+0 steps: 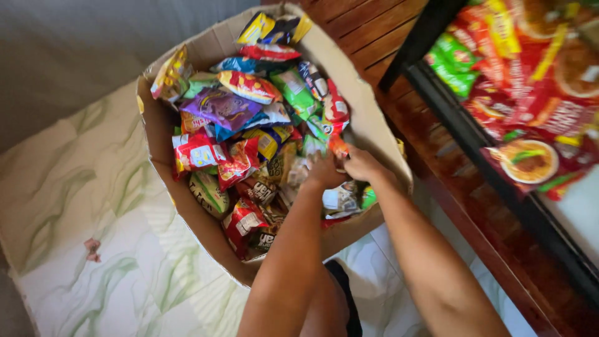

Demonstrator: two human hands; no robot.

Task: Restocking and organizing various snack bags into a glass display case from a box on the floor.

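A small orange-red snack packet [337, 146] lies among the heaped packets at the right side of the cardboard box [368, 118], touching both hands. The left hand [322, 171] and right hand [362, 163] meet over it; how far their fingers close cannot be told. The box sits on the pale green-veined floor [93, 200], beside a dark shelf [474, 143] of red noodle packets [530, 106].

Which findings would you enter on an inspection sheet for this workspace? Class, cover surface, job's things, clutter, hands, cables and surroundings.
Surface: pale floor tiles with green veining and a small reddish mark.
Job's things: open cardboard box heaped with snack packets in purple, red, green and yellow.
Clutter: nothing seen outside the box.
Hands: left hand and right hand reach in among the packets near the right wall; whether either grips one, cannot tell.
Cables: nothing seen.
Surroundings: grey wall, wooden boards, dark-framed shelf holding red and green packets.
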